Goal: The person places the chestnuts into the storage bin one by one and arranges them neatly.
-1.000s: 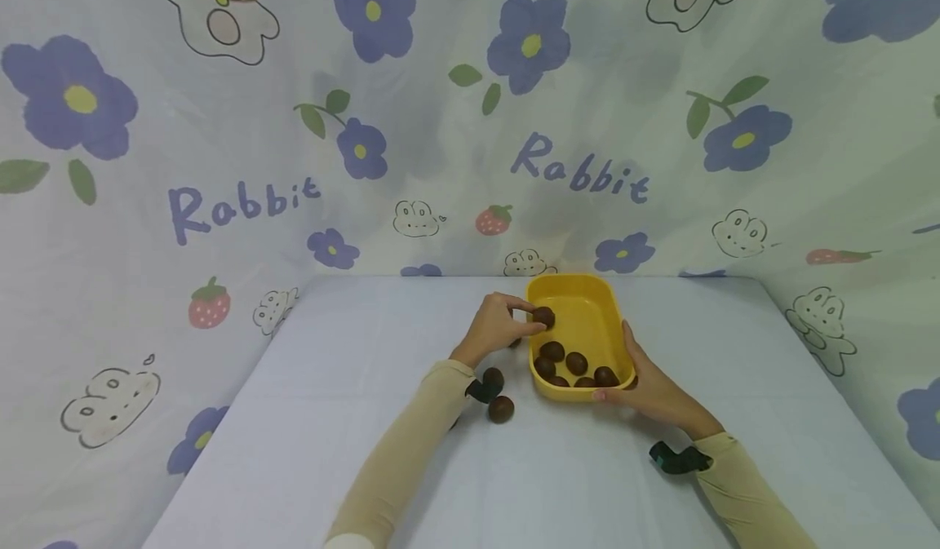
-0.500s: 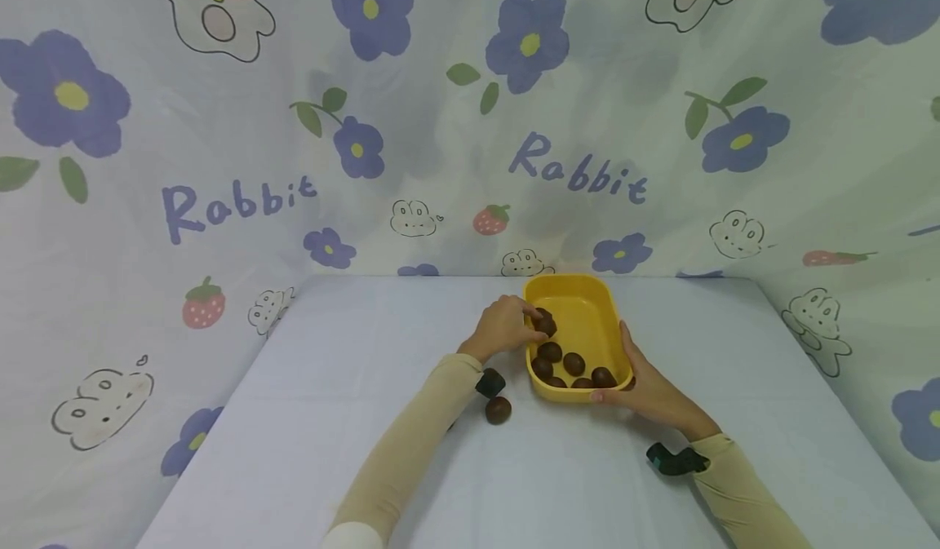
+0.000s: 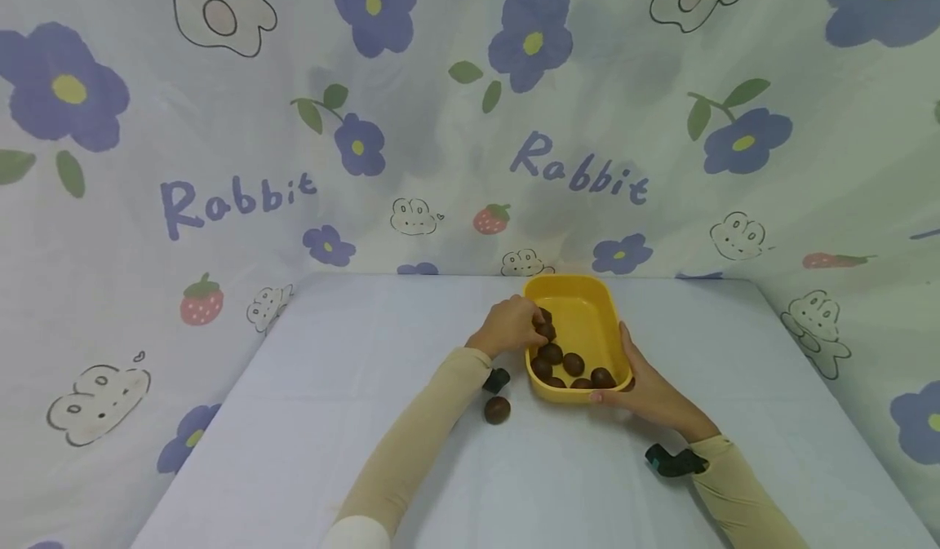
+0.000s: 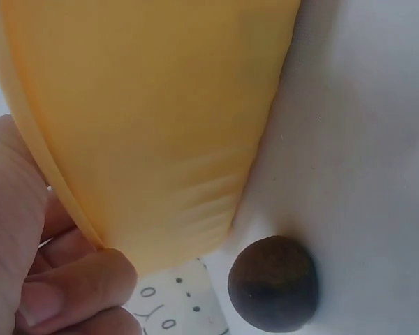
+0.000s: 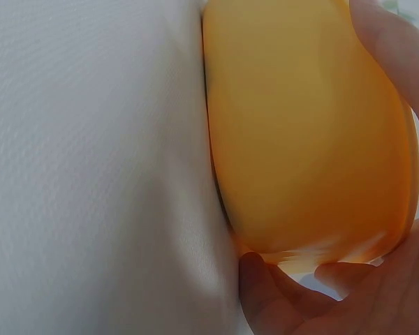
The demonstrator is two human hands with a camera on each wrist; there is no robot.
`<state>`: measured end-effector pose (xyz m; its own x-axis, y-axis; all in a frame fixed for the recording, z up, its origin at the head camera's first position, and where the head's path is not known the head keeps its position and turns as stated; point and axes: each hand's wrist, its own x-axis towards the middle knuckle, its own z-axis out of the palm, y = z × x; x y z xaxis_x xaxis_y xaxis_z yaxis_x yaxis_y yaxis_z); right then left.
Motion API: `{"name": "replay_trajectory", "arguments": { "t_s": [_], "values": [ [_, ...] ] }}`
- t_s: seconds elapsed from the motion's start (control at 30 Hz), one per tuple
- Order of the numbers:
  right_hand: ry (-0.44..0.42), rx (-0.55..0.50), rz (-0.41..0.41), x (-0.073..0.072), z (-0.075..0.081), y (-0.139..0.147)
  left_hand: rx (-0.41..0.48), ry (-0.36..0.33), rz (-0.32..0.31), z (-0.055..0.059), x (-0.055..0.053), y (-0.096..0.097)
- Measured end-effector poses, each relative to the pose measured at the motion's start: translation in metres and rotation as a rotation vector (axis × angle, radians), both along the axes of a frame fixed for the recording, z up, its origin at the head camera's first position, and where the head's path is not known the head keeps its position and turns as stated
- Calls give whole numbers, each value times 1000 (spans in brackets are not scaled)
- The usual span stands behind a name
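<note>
A yellow tray [image 3: 587, 318] stands on the white table with several dark brown balls [image 3: 574, 364] gathered at its near end. My left hand [image 3: 512, 325] reaches over the tray's left rim and holds a dark brown ball [image 3: 547, 333] in its fingertips; a second ball shows right by the index finger. The left wrist view has these curled fingers [image 4: 91, 283] at the rim, the held ball hidden. My right hand [image 3: 656, 391] grips the tray's near right corner, thumb at the front and fingers along the side wall [image 5: 307, 139].
One brown ball [image 3: 497, 410] lies on the table left of the tray. Another loose ball [image 4: 274, 284] sits outside the tray wall in the left wrist view. A cloth printed with flowers and rabbits [image 3: 419, 149] hangs behind the table.
My left hand has moved slightly right and further over the rim, bringing its ball down into the tray. A second ball now shows at its fingertips. The right hand keeps its hold.
</note>
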<state>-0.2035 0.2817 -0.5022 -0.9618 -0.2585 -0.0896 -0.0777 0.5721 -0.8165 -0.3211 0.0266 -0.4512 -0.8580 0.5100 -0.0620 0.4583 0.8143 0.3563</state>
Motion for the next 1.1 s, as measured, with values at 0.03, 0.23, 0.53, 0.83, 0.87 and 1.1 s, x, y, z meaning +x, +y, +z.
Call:
{"name": "replay_trajectory", "arguments": {
  "t_s": [0.03,0.23,0.53,0.83,0.87,1.1],
  "values": [
    [-2,2,0,0,0,0,-11,8,-6,0,0,0],
    [-11,14,-6,2,-1,0,-46,20,-1,1,2,3],
    [19,12,2,3,1,0,-30,-21,2,4,2,5],
    [18,15,7,3,3,0,-50,-36,28,3,3,5],
    [17,15,6,3,3,-1,-53,-39,28,3,3,5],
    [7,10,-2,1,3,0,-27,-20,26,16,12,0]
  ]
}}
